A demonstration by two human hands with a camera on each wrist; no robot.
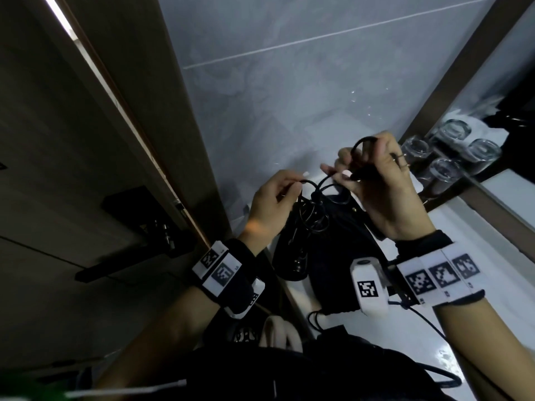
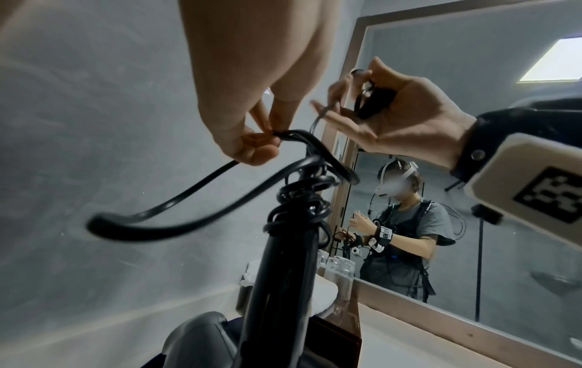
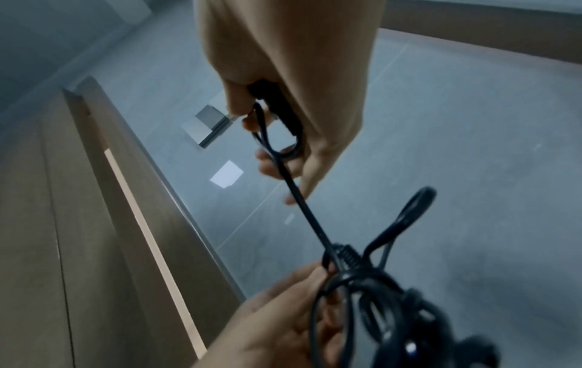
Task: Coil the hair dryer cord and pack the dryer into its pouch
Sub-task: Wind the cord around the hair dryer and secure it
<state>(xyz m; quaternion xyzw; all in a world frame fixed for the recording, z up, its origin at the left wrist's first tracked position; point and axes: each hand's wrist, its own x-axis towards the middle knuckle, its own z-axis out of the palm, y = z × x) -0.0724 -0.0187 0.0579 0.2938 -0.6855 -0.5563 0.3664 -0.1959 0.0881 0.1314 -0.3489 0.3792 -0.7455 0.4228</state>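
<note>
A black hair dryer hangs handle-up over the white counter, its black cord wound in several loops round the handle. My left hand pinches a cord loop at the top of the handle, between thumb and fingers. To its right and a little higher, my right hand grips the black plug with a short cord loop curled in the palm. A taut stretch of cord runs between the hands. A dark pouch lies on the counter under the dryer.
A grey tiled wall stands ahead, a wooden door frame at left. Several upturned glasses stand by the framed mirror at right. A white towel lies near the glasses. The white counter runs to the right.
</note>
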